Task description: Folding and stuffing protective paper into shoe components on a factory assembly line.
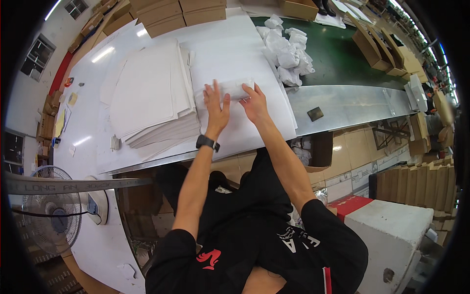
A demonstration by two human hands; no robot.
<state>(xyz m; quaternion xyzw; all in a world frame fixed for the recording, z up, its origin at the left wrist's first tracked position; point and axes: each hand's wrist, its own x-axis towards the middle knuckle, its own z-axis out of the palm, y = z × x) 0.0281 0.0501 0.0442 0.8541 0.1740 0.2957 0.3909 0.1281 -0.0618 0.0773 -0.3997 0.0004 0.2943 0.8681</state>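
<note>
A roll of white paper (233,89) lies crosswise on white sheets on the table. My left hand (217,110) rests on the left part of the roll, its fingers stretched out and spread. At the roll's right end, the bent fingers and thumb of my right hand (255,104) close on the paper. Whether anything is wrapped inside the roll cannot be seen. Just left of my hands stands a thick stack of white paper sheets (149,88) with uneven edges. A dark watch (208,142) is on my left wrist.
Crumpled white paper bundles (288,49) are heaped at the right, beside a green belt (338,54). A metal ledge (350,108) carries a small dark block (315,113). Cardboard boxes (181,12) stand at the back. A fan (59,220) is at the lower left.
</note>
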